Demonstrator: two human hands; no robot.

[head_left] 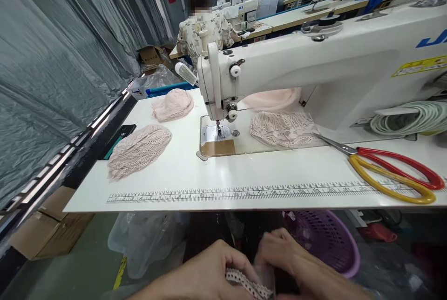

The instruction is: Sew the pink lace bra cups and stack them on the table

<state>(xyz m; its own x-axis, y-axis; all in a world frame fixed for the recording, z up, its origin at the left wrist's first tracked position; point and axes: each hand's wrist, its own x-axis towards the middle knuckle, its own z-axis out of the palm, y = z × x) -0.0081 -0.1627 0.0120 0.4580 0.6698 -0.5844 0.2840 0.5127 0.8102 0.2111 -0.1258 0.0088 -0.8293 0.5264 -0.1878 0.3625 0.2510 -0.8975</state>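
Below the table's front edge, my left hand (218,270) is closed around a lace trim (246,283) with a row of small dark holes. Close beside it, my right hand (282,253) has its fingers curled in. A pale, blurred bit of material lies between the hands, and what the right fingers grip is hidden. Above them is a white sewing machine (223,86), its needle over the metal plate (209,133). Pink lace pieces (139,149) rest left of the needle, and another lace piece (282,128) lies to its right.
Large scissors (391,174) with red and yellow handles lie at the right, over a printed ruler (223,194). Pink cups (174,103) sit farther back. A purple basket (328,239) stands beneath the table, cardboard boxes (49,225) at left. Another person (202,30) sits ahead.
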